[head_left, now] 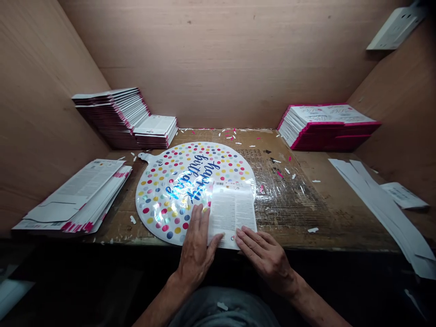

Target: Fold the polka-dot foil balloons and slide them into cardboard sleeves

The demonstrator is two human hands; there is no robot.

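A flat round foil balloon (160,181) with coloured dots and blue "happy birthday" lettering lies on the work surface, its tail pointing to the back left. On its right front part rests a white printed card sleeve (231,209) covered in small text. My left hand (195,243) lies flat with fingers stretched, over the balloon's front edge and against the sleeve's left side. My right hand (264,254) lies with straight fingers on the sleeve's lower right corner. Neither hand is wrapped round anything.
Stacked folded cards (112,116) stand at the back left, and a pile of printed sleeves (75,195) lies at the front left. A pink-edged card stack (330,127) sits at the back right. White paper strips (384,209) lie along the right. Paper scraps dot the cardboard surface (289,218); wooden panels enclose it.
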